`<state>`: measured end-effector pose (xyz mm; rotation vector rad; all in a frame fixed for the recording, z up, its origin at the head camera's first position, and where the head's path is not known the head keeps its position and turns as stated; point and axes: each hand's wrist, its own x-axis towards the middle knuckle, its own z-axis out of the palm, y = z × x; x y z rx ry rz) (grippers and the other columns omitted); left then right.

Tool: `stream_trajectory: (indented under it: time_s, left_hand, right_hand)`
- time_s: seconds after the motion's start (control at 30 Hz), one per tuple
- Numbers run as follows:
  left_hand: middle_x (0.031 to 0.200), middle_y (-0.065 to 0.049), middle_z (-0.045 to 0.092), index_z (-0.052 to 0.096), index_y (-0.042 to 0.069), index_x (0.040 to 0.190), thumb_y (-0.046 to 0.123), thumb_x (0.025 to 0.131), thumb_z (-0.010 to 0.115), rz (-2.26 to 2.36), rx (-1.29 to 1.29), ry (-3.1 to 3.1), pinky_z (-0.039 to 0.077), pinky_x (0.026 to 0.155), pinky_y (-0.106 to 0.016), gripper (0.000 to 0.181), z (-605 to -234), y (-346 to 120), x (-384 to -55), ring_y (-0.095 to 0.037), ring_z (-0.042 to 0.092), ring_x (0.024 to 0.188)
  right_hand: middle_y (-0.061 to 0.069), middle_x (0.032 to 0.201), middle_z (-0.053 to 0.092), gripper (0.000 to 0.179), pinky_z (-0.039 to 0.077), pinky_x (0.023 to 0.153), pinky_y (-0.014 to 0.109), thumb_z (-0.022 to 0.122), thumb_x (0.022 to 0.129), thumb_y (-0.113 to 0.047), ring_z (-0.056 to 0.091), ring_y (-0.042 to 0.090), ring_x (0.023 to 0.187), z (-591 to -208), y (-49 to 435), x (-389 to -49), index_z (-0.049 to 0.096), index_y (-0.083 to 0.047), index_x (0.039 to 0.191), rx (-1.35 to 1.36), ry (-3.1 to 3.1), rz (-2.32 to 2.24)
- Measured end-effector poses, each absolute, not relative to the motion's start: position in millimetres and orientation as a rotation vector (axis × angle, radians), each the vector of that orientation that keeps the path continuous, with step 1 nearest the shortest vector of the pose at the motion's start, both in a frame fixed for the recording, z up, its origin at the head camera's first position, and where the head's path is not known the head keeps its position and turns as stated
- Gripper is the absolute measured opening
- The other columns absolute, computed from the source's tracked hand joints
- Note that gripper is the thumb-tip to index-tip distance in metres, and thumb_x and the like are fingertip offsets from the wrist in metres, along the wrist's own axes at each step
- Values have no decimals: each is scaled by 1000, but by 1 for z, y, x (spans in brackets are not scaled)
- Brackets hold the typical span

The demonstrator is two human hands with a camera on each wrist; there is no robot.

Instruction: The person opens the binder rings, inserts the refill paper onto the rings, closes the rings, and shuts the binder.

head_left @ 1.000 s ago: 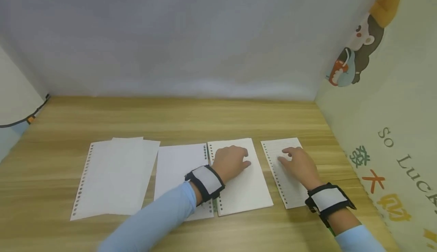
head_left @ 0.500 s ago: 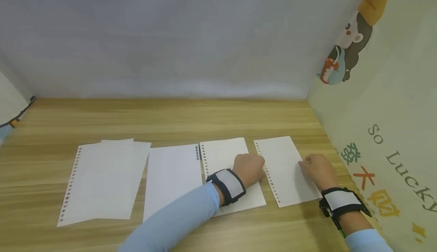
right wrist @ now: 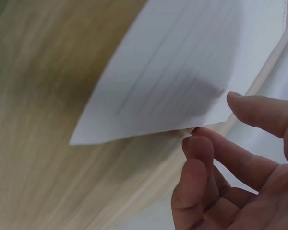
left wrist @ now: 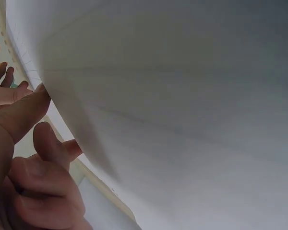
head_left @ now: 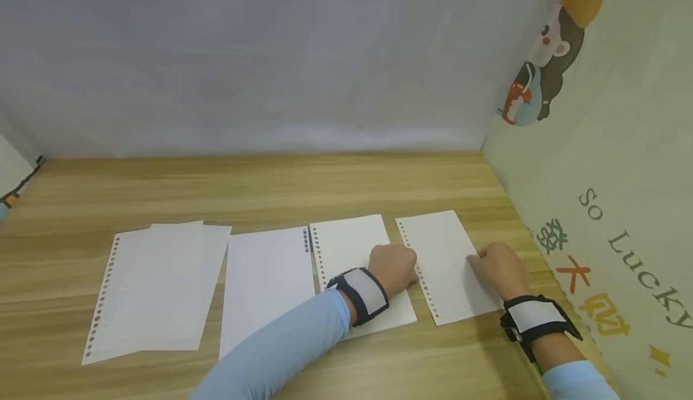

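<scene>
A loose lined sheet with punched holes down its left side lies flat at the right. My left hand reaches over the notebook's right page, fingers curled at the sheet's holed edge. In the left wrist view that page hides the tips of the left thumb and index finger. On the other side, my right hand holds the sheet's right edge. The right wrist view has its thumb over the paper and its index fingertip at the edge; the other fingers are curled.
The open ring-bound notebook's left page lies beside the right one, with part of its binding showing. Overlapping loose punched sheets are further left on the wooden table. A patterned wall stands close on the right.
My left hand has moved right, from over the notebook page to the lined sheet's holed edge. My right hand has gone from above that sheet to its right edge. The head view has shifted right.
</scene>
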<state>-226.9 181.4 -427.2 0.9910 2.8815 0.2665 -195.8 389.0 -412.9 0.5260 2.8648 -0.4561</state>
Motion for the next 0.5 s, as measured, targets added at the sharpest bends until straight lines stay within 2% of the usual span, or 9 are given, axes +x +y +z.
stream_trajectory:
  time_s: [0.1, 0.3, 0.5]
  left_hand:
    - [57, 4, 59, 71, 14, 79, 42, 81, 68, 264, 993, 2877, 37, 44, -24, 28, -426, 180, -226, -8, 44, 47]
    - [55, 5, 57, 71, 15, 78, 43, 82, 67, 293, 989, 2867, 34, 43, -23, 29, -427, 180, -226, -7, 43, 46]
    - [55, 5, 56, 70, 15, 77, 44, 83, 65, 302, 993, 2862, 33, 42, -23, 30, -428, 180, -226, -7, 43, 45]
  right_hand:
    - [29, 106, 63, 38, 47, 67, 43, 55, 90, -24, 61, 37, 88, -412, 390, -197, 63, 9, 106, 530, 2855, -512]
    - [27, 106, 60, 37, 44, 68, 36, 54, 92, -23, 57, 32, 88, -410, 398, -198, 57, 9, 110, 548, 2804, -803]
    - [32, 117, 54, 40, 45, 75, 36, 53, 92, -18, 54, 35, 99, -404, 404, -196, 53, 14, 117, 551, 2692, -1011]
